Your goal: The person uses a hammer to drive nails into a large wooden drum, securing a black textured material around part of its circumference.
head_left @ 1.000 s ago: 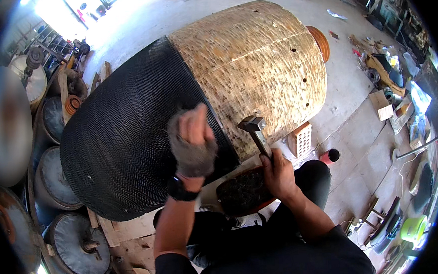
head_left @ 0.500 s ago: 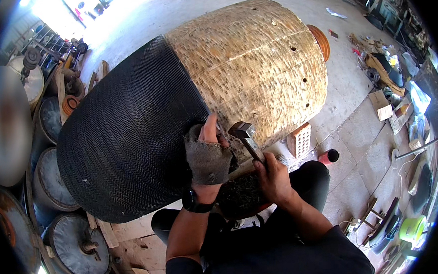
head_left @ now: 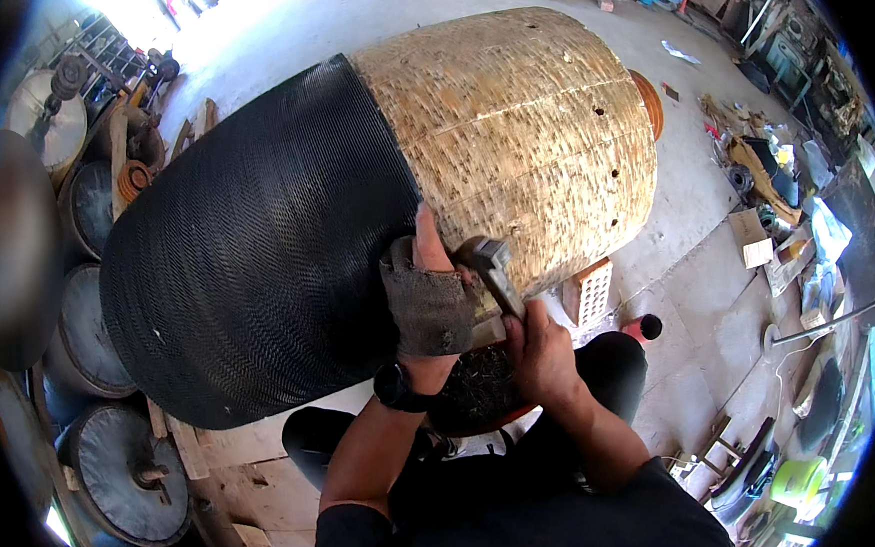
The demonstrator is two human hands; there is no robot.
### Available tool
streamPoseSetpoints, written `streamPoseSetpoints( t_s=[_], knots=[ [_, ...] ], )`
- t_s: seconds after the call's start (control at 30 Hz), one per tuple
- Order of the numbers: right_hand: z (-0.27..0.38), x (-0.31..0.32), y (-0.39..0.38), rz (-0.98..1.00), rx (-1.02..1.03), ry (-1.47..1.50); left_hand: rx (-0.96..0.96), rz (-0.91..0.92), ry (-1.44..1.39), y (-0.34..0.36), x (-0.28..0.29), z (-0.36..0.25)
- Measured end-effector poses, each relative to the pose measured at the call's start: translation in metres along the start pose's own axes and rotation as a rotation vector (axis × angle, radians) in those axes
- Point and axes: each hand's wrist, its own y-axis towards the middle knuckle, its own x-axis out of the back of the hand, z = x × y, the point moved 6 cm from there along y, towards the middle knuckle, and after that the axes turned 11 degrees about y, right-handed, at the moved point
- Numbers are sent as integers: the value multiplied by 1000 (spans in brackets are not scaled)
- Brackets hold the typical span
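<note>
A large wooden drum lies on its side before me, its bare right half pitted with small marks. Its left half carries a black ridged covering with a straight edge near the middle. My left hand, in a grey fingerless glove, rests at that edge with one finger stretched up along it. Its other fingers are curled, and what they hold is hidden. My right hand grips a hammer, whose head is close beside the left fingers at the wood. Below, a container of small dark pieces sits between my knees.
A perforated brick is by the drum's lower right side, with a red can near my right knee. Several metal-ended rollers line the left. Mixed scrap and a lime-green bucket lie on the right.
The view has shifted slightly. The hammer head has turned and now sits closer to my left fingers. My left hand stays at the covering's edge, its raised finger straighter.
</note>
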Motion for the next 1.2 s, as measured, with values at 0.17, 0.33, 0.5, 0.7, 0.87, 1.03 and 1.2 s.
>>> streamPoseSetpoints(
  t_s=[0.17,0.33,0.5,0.7,0.87,1.03,1.2],
  knots=[
    [10,17,-16,-154,247,323,-214,-120,-37,-56,14,7],
    [-9,-12,-1,10,21,67,-296,346,-41,-145,-37,12],
    [-5,1,-24,-185,337,268,-471,198,-160,-159,-22,7],
    [-2,-10,-4,3,19,41,-348,364,-27,-166,-52,8],
    [17,17,-25,-232,422,402,-315,433,-53,-171,-53,12],
    [-2,-16,1,4,28,-84,-279,77,-92,-115,-5,26],
    [7,5,-27,-245,336,293,-399,-480,111,-25,29,72]
  ],
)
